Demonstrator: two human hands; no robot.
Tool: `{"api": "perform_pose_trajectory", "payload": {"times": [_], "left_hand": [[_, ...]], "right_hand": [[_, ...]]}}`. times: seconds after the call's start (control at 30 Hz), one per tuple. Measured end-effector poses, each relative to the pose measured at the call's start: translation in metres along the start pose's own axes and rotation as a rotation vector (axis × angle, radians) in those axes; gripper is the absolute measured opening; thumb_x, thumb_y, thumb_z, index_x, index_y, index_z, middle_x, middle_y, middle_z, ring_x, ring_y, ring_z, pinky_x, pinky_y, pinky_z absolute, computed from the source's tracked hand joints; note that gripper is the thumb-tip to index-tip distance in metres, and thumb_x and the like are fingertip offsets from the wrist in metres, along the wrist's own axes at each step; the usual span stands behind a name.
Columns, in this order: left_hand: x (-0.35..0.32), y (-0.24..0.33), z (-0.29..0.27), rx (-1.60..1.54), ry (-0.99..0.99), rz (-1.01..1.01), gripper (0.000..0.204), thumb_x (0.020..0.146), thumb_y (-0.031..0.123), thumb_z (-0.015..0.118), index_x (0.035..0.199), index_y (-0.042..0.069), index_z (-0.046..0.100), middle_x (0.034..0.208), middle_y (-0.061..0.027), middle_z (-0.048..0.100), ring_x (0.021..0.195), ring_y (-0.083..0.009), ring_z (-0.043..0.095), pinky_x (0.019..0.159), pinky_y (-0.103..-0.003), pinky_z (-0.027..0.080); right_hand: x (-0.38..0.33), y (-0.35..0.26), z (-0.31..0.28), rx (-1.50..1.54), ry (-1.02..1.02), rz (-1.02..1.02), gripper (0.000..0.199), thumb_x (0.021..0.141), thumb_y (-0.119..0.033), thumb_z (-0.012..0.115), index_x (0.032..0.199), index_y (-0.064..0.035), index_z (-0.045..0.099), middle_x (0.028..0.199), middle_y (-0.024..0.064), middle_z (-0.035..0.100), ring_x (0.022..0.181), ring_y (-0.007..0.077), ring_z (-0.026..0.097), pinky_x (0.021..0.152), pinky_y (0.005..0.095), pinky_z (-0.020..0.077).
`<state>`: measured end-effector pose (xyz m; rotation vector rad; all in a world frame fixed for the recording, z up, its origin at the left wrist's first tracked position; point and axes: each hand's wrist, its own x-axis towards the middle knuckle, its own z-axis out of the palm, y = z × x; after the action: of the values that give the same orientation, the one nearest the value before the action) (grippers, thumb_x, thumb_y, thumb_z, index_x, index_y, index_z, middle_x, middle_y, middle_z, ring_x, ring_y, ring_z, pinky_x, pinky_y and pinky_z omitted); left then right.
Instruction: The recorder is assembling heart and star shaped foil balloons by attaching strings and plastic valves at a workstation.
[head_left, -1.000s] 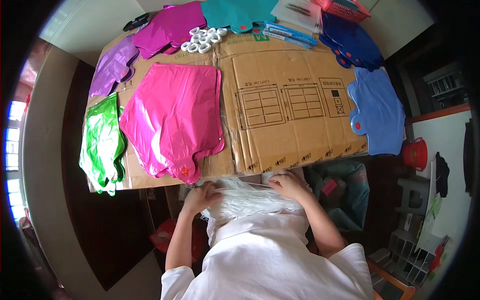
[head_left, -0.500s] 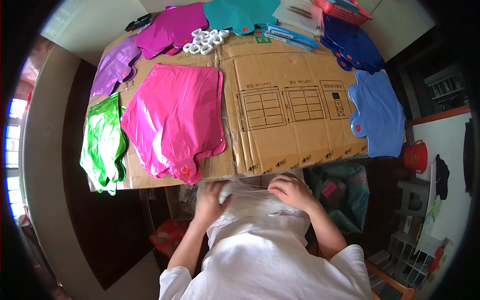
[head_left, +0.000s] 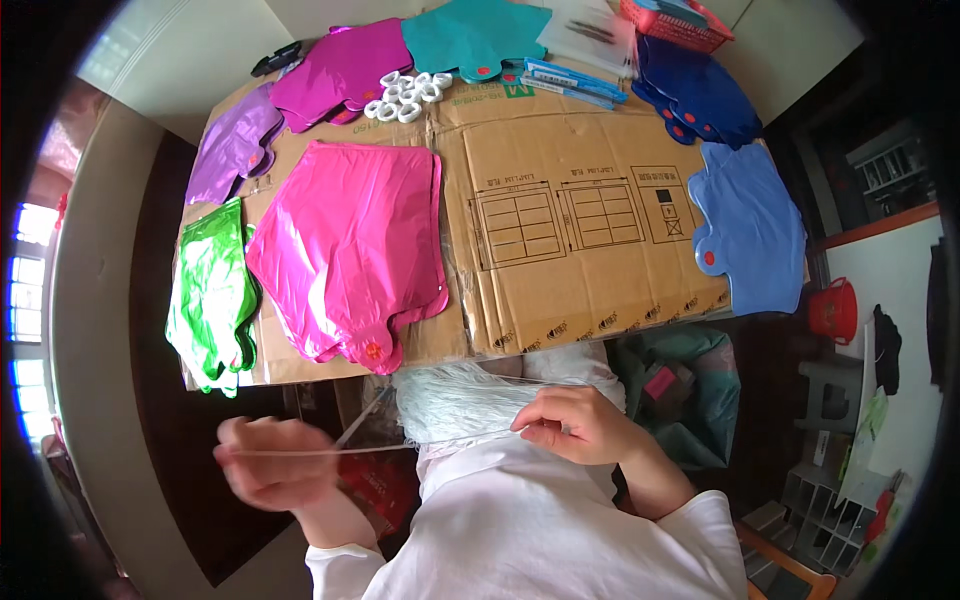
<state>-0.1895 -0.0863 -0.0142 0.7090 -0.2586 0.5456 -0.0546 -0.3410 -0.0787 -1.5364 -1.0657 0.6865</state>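
Note:
A thin white string (head_left: 385, 449) runs taut across my body between my two hands. My left hand (head_left: 278, 463), blurred by motion, is out to the left beyond the cardboard's front edge, with the string across its curled fingers. My right hand (head_left: 575, 425) pinches the string between thumb and fingertips in front of my white shirt. Behind the string, a thick bundle of white strings (head_left: 450, 403) lies over my lap, partly under the cardboard's edge. On the cardboard, close to the bundle, lies a stack of pink foil balloons (head_left: 350, 250), flat, tabs toward me.
Cardboard (head_left: 590, 285) covers the table. Flat foil balloons lie around it: green (head_left: 212, 300), purple (head_left: 235, 145), magenta (head_left: 345, 70), teal (head_left: 475, 38), dark blue (head_left: 695, 90), light blue (head_left: 750, 230). White rings (head_left: 408, 97), blue packets (head_left: 573, 82) and a red basket (head_left: 680, 22) sit at the back.
My left hand has moved from the string bundle out to the left, drawing a string taut. My right hand has moved slightly down toward me. More of the bundle shows.

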Motion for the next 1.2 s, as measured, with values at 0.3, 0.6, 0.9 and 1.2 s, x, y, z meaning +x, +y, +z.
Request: {"api": "perform_pose_trajectory", "payload": {"times": [0.3, 0.6, 0.9, 1.2], "left_hand": [[0.006, 0.083, 0.022, -0.181, -0.235, 0.357, 0.016, 0.068, 0.000, 0.058, 0.061, 0.009, 0.047, 0.045, 0.0048, 0.039, 0.036, -0.0032, 0.032, 0.032, -0.021, 0.022], [0.007, -0.037, 0.044, 1.276, -0.791, -0.184, 0.018, 0.068, 0.022, 0.074, 0.081, 0.014, 0.066, 0.084, 0.0014, 0.056, 0.083, -0.0202, 0.049, 0.070, -0.033, 0.040], [-0.015, -0.032, -0.003, 0.543, -0.352, -0.535, 0.018, 0.079, 0.014, 0.064, 0.071, -0.002, 0.065, 0.072, -0.0100, 0.063, 0.065, -0.0198, 0.052, 0.059, -0.032, 0.040], [-0.024, -0.023, -0.022, -0.013, 0.104, -0.207, 0.025, 0.083, 0.016, 0.060, 0.062, 0.010, 0.047, 0.058, -0.0001, 0.046, 0.058, -0.0140, 0.039, 0.052, -0.028, 0.027]], "right_hand": [[-0.003, 0.003, 0.004, 0.049, -0.079, -0.085, 0.027, 0.079, -0.016, 0.068, 0.102, -0.0046, 0.059, 0.098, 0.0109, 0.059, 0.089, 0.0234, 0.058, 0.075, 0.0328, 0.0462], [0.028, -0.009, 0.055, 0.398, -0.359, -0.042, 0.040, 0.080, -0.020, 0.067, 0.114, -0.0040, 0.053, 0.094, 0.0095, 0.058, 0.081, 0.0226, 0.058, 0.072, 0.0338, 0.0458], [-0.010, 0.001, 0.011, 0.331, -0.010, -0.032, 0.006, 0.083, -0.009, 0.063, 0.083, -0.0025, 0.063, 0.069, 0.0051, 0.063, 0.054, 0.0132, 0.055, 0.048, 0.0256, 0.0397], [-0.049, -0.012, -0.059, -0.040, 0.095, -0.063, 0.006, 0.079, -0.008, 0.065, 0.076, -0.0034, 0.063, 0.063, 0.0056, 0.059, 0.053, 0.0185, 0.054, 0.048, 0.0285, 0.0400]]}}
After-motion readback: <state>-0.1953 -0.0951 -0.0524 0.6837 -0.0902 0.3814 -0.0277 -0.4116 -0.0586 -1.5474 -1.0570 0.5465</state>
